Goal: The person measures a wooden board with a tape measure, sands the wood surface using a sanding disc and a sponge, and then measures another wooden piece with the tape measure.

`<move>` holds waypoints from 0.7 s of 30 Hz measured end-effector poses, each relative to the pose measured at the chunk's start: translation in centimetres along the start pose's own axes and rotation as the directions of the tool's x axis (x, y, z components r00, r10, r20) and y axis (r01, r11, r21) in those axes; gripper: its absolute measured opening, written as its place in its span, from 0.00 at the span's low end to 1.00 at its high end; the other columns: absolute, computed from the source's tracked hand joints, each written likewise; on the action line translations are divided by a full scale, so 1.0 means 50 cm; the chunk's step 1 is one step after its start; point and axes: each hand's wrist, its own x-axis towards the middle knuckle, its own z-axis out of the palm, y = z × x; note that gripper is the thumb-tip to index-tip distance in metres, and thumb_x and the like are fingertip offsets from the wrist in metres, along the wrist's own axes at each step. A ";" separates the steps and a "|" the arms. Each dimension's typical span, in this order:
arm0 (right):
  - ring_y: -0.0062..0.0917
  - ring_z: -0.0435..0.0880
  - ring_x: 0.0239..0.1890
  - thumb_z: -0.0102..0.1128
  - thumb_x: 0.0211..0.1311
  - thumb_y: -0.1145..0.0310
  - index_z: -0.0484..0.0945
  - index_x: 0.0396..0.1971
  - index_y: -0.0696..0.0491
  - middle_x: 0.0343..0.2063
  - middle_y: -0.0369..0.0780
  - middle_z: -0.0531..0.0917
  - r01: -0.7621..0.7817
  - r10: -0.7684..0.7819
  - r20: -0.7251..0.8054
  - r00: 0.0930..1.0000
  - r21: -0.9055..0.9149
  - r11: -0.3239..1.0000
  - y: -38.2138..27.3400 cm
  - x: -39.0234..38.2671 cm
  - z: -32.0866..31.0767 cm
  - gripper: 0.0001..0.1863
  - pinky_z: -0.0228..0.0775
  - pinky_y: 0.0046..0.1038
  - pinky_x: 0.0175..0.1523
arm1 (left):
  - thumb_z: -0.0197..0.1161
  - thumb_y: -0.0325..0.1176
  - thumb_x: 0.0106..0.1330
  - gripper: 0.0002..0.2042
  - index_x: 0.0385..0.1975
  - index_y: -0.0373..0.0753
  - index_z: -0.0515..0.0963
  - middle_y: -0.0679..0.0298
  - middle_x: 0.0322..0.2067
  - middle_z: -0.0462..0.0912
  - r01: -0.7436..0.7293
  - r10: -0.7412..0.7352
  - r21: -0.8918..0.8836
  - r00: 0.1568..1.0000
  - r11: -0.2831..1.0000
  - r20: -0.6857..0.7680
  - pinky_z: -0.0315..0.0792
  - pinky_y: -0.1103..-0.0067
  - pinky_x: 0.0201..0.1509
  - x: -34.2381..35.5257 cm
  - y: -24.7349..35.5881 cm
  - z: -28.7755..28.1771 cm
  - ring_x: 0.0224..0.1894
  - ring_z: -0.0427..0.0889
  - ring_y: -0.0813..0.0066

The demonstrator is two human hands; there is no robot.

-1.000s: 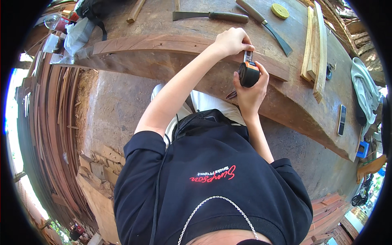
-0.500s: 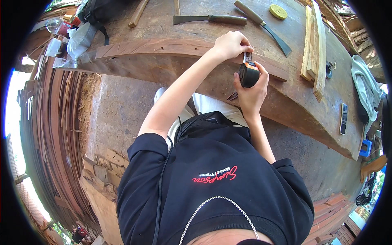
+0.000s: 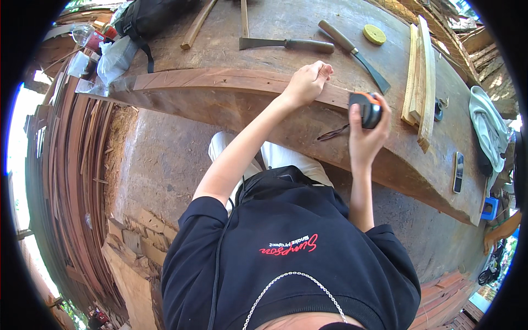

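My right hand (image 3: 366, 137) grips a black and orange tape measure (image 3: 369, 109) just above the front edge of a long curved wooden plank (image 3: 220, 82) on the workbench. My left hand (image 3: 308, 82) is a closed fist resting on the plank's top edge, a short way left of the tape measure. I cannot make out any tape blade between the two hands. A dark curled shaving (image 3: 333, 133) hangs on the plank's face below the tape measure.
On the bench (image 3: 286, 22) behind the plank lie a wide chisel (image 3: 286, 44), a long-handled blade (image 3: 355, 55), a yellow disc (image 3: 374, 34), wooden strips (image 3: 419, 71), a phone (image 3: 457, 171) and a white cloth (image 3: 487, 126). A black bag (image 3: 148, 16) and plastic bags (image 3: 110, 58) sit far left. Planks (image 3: 60, 165) are stacked left.
The hands were together at the tape measure. My right hand has carried it to the right, away from my left hand, which stays on the plank.
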 end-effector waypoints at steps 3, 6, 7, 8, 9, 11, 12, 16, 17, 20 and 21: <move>0.34 0.80 0.44 0.67 0.52 0.54 0.73 0.48 0.54 0.42 0.45 0.79 -0.060 0.058 -0.027 0.998 -0.063 0.996 0.008 0.069 -0.028 0.27 0.71 0.32 0.51 | 0.52 0.37 0.68 0.13 0.37 0.32 0.76 0.52 0.34 0.82 0.061 -0.061 -0.046 0.998 0.997 0.010 0.71 0.71 0.44 -0.003 0.021 -0.005 0.39 0.81 0.59; 0.35 0.80 0.45 0.66 0.51 0.50 0.76 0.47 0.51 0.43 0.44 0.80 -0.085 0.093 0.024 0.995 -0.244 0.966 0.028 0.171 -0.035 0.27 0.70 0.34 0.52 | 0.53 0.38 0.68 0.13 0.35 0.32 0.76 0.51 0.32 0.81 -0.052 0.050 0.119 0.999 0.992 0.016 0.71 0.70 0.44 -0.010 0.020 -0.012 0.39 0.79 0.57; 0.35 0.80 0.46 0.65 0.51 0.47 0.76 0.47 0.51 0.43 0.44 0.81 -0.069 0.099 0.085 0.991 -0.297 0.952 0.066 0.216 -0.034 0.28 0.69 0.34 0.53 | 0.53 0.38 0.67 0.13 0.35 0.33 0.76 0.51 0.32 0.81 -0.090 0.087 0.157 0.996 0.983 0.024 0.70 0.70 0.45 -0.011 0.023 -0.011 0.40 0.79 0.57; 0.37 0.79 0.48 0.64 0.50 0.46 0.76 0.49 0.50 0.45 0.43 0.81 -0.113 0.176 0.157 0.972 -0.345 0.932 0.088 0.258 -0.027 0.30 0.68 0.35 0.55 | 0.54 0.39 0.67 0.13 0.35 0.33 0.76 0.51 0.32 0.80 -0.125 0.121 0.197 0.992 0.972 0.032 0.69 0.70 0.46 -0.012 0.024 -0.011 0.40 0.78 0.56; 0.38 0.79 0.50 0.65 0.49 0.46 0.76 0.51 0.50 0.46 0.44 0.80 -0.077 0.173 0.198 0.965 -0.415 0.907 0.124 0.298 -0.014 0.31 0.68 0.35 0.55 | 0.54 0.39 0.67 0.13 0.35 0.33 0.76 0.51 0.32 0.80 -0.133 0.129 0.193 0.991 0.972 0.032 0.69 0.70 0.46 -0.014 0.027 -0.009 0.40 0.78 0.56; 0.39 0.78 0.51 0.66 0.49 0.49 0.74 0.53 0.49 0.48 0.45 0.79 -0.033 0.140 0.176 0.974 -0.504 0.863 0.207 0.349 0.029 0.32 0.68 0.36 0.55 | 0.54 0.40 0.67 0.13 0.36 0.35 0.76 0.54 0.35 0.79 -0.260 0.236 0.328 0.965 0.908 0.111 0.69 0.70 0.48 -0.019 0.030 -0.008 0.43 0.77 0.58; 0.40 0.78 0.51 0.66 0.49 0.49 0.73 0.54 0.49 0.48 0.46 0.79 -0.037 0.144 0.170 0.975 -0.515 0.857 0.235 0.363 0.047 0.32 0.68 0.36 0.55 | 0.54 0.40 0.67 0.13 0.36 0.35 0.76 0.54 0.35 0.79 -0.260 0.239 0.332 0.965 0.907 0.103 0.69 0.70 0.48 -0.024 0.032 -0.015 0.43 0.77 0.58; 0.39 0.77 0.52 0.66 0.50 0.51 0.71 0.56 0.49 0.49 0.47 0.78 -0.098 0.271 0.232 0.934 -0.564 0.820 0.339 0.384 0.077 0.33 0.68 0.37 0.56 | 0.59 0.40 0.64 0.10 0.38 0.42 0.78 0.64 0.38 0.81 -0.430 0.433 0.294 0.899 0.854 0.058 0.69 0.70 0.51 -0.060 0.102 -0.100 0.45 0.78 0.66; 0.39 0.77 0.53 0.65 0.52 0.51 0.69 0.58 0.48 0.50 0.47 0.77 -0.107 0.302 0.209 0.930 -0.634 0.766 0.340 0.378 0.082 0.34 0.68 0.38 0.56 | 0.60 0.38 0.63 0.08 0.38 0.44 0.78 0.65 0.39 0.81 -0.490 0.518 0.277 0.855 0.827 -0.035 0.70 0.71 0.51 -0.067 0.137 -0.142 0.45 0.79 0.68; 0.39 0.74 0.56 0.62 0.55 0.52 0.64 0.62 0.45 0.53 0.48 0.73 -0.124 0.359 0.157 0.920 -0.752 0.647 0.330 0.346 0.048 0.34 0.69 0.41 0.56 | 0.62 0.34 0.62 0.11 0.38 0.34 0.76 0.55 0.43 0.79 -0.567 0.607 0.220 0.712 0.794 -0.353 0.72 0.67 0.55 -0.106 0.288 -0.291 0.47 0.79 0.61; 0.41 0.73 0.56 0.62 0.56 0.52 0.64 0.62 0.44 0.54 0.48 0.72 -0.072 0.310 0.149 0.939 -0.795 0.602 0.328 0.341 0.045 0.34 0.68 0.41 0.56 | 0.57 0.43 0.64 0.18 0.44 0.34 0.74 0.48 0.49 0.74 -0.761 0.813 0.298 0.571 0.576 -0.113 0.68 0.56 0.57 -0.117 0.311 -0.379 0.52 0.74 0.49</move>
